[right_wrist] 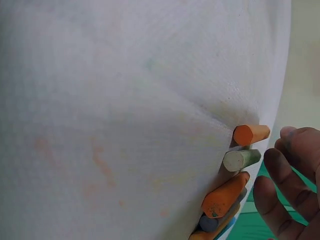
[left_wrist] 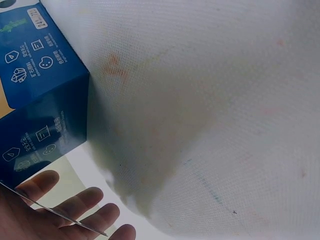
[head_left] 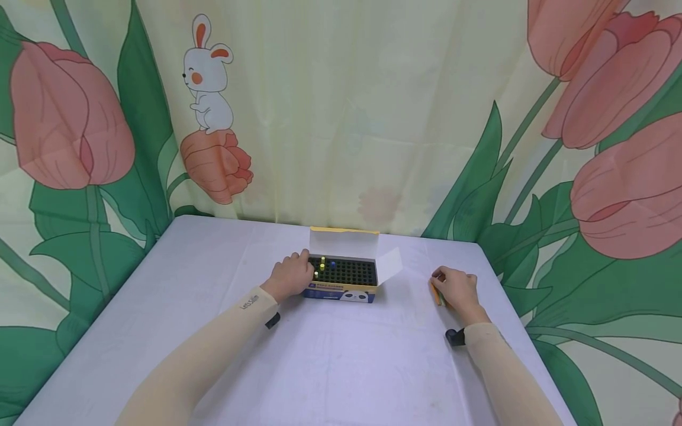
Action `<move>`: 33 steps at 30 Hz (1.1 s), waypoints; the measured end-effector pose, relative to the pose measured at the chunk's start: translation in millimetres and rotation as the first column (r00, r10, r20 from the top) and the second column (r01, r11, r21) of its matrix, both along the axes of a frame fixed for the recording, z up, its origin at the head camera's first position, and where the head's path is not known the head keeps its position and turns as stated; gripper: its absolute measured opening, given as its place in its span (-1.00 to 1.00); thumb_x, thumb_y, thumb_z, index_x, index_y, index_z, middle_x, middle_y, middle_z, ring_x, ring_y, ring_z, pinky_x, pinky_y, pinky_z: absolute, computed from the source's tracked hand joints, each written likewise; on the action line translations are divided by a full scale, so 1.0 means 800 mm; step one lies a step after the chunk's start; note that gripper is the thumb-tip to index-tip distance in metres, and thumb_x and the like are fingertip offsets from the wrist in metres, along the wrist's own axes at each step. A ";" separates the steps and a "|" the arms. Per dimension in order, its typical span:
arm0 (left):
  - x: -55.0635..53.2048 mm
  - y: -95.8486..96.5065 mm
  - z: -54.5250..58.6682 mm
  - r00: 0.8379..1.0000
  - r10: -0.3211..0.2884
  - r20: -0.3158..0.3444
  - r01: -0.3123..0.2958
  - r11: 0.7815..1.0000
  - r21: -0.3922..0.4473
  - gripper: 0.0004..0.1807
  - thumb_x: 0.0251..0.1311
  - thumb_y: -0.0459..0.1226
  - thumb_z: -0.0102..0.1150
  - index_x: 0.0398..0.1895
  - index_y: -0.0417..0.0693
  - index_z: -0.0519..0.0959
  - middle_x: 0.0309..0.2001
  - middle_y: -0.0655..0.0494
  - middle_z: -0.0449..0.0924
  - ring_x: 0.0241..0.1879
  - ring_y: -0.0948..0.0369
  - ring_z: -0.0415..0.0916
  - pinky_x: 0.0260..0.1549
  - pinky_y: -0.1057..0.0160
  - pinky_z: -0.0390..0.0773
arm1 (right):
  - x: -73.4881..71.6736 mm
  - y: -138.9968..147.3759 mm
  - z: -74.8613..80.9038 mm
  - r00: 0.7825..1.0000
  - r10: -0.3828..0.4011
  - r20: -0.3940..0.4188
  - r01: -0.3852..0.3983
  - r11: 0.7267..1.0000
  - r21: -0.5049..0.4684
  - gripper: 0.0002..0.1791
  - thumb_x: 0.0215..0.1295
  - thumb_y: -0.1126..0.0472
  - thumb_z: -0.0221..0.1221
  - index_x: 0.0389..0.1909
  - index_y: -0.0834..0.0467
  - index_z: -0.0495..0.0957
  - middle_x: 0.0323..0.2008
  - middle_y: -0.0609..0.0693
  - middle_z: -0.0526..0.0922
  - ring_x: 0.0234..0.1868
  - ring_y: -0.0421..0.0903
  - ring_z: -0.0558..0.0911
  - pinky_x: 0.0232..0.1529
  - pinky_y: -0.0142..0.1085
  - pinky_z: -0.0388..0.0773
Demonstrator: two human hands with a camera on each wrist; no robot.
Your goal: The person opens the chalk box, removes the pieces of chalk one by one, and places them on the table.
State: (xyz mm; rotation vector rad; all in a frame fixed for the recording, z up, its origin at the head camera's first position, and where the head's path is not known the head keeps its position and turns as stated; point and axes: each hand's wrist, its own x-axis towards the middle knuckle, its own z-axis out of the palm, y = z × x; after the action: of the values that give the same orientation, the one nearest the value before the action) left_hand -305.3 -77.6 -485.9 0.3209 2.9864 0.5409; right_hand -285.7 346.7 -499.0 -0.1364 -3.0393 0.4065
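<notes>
My left hand (head_left: 290, 277) is at the left end of an upright-lidded chalk box (head_left: 341, 293) and holds it there. In the left wrist view its fingers (left_wrist: 82, 200) extend past the box's blue end, behind a thin white flap edge; the thumb is hidden. Inside the box, a black holder (head_left: 354, 272) full of holes carries yellow, white and blue chalks. On the right, my right hand (head_left: 455, 290) hovers over loose chalk sticks. In the right wrist view its loosely bent fingers are just beyond an orange chalk (right_wrist: 252, 134) and a green chalk (right_wrist: 242, 159), with nothing visible between them.
Nearer in the right wrist view lie another orange chalk (right_wrist: 225, 195) and a grey chalk (right_wrist: 209, 222), with more partly hidden. A white side flap (head_left: 390, 266) sticks out from the box. A white cloth (head_left: 373, 361) covers the table; a printed curtain (head_left: 341, 118) hangs behind.
</notes>
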 end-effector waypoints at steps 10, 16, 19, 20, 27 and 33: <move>0.000 0.000 -0.001 1.000 0.003 -0.003 -0.003 1.000 -0.002 -0.47 0.51 -0.13 -0.40 0.32 -0.23 0.37 -0.02 -0.20 0.56 -0.07 -0.12 0.56 0.04 -0.23 0.58 | -0.002 -0.006 0.013 0.997 0.018 -0.079 -0.022 0.999 -0.044 -0.74 0.50 0.07 0.19 -0.05 0.16 0.69 -0.16 0.09 0.78 -0.12 0.13 0.66 0.22 0.27 0.16; -0.001 0.000 0.000 1.000 0.003 -0.015 -0.003 1.000 -0.007 -0.51 0.51 -0.14 -0.39 0.26 -0.22 0.39 -0.07 -0.19 0.55 -0.14 -0.09 0.56 -0.03 -0.21 0.60 | -0.006 -0.040 0.057 0.979 0.071 -0.194 -0.097 0.987 -0.126 -0.76 0.50 0.06 0.20 -0.06 0.12 0.70 -0.17 0.06 0.79 -0.11 0.12 0.68 0.19 0.21 0.16; -0.001 0.001 -0.001 1.000 0.005 -0.014 -0.005 1.000 -0.003 -0.50 0.51 -0.14 -0.40 0.28 -0.22 0.38 -0.06 -0.19 0.56 -0.13 -0.09 0.56 -0.02 -0.21 0.59 | -0.008 -0.058 0.079 0.956 0.111 -0.273 -0.147 0.983 -0.113 -0.80 0.48 0.07 0.22 -0.11 0.08 0.72 -0.22 0.02 0.79 -0.16 0.07 0.70 0.15 0.19 0.20; -0.001 0.002 -0.001 1.000 0.004 -0.013 -0.004 1.000 -0.001 -0.49 0.50 -0.14 -0.40 0.29 -0.22 0.38 -0.06 -0.19 0.56 -0.12 -0.10 0.57 -0.02 -0.21 0.59 | -0.008 -0.064 0.086 0.947 0.126 -0.295 -0.165 0.980 -0.111 -0.81 0.48 0.07 0.23 -0.12 0.08 0.72 -0.23 0.01 0.79 -0.18 0.06 0.69 0.14 0.19 0.20; -0.001 0.003 0.000 1.000 0.007 -0.012 -0.007 1.000 -0.008 -0.47 0.51 -0.13 -0.41 0.33 -0.23 0.37 -0.02 -0.21 0.56 -0.09 -0.11 0.57 0.02 -0.21 0.58 | -0.009 -0.103 0.119 0.921 0.179 -0.347 -0.233 0.965 -0.119 -0.83 0.46 0.08 0.26 -0.10 0.04 0.74 -0.28 -0.04 0.78 -0.26 -0.01 0.65 0.17 0.19 0.20; 0.000 0.001 0.002 1.000 -0.001 -0.013 0.001 1.000 -0.007 -0.47 0.50 -0.14 -0.40 0.33 -0.23 0.36 -0.03 -0.21 0.56 -0.10 -0.11 0.57 0.01 -0.22 0.58 | -0.009 -0.137 0.131 0.900 0.242 -0.362 -0.294 0.951 -0.094 -0.85 0.45 0.07 0.27 -0.13 0.02 0.74 -0.31 -0.08 0.78 -0.28 -0.07 0.64 0.20 0.16 0.20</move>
State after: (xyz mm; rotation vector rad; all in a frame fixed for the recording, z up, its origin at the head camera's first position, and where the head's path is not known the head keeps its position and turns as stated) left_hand -305.0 -77.2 -484.3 0.3261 2.9994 0.5302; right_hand -292.5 237.0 -394.0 0.3204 -2.6790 0.6018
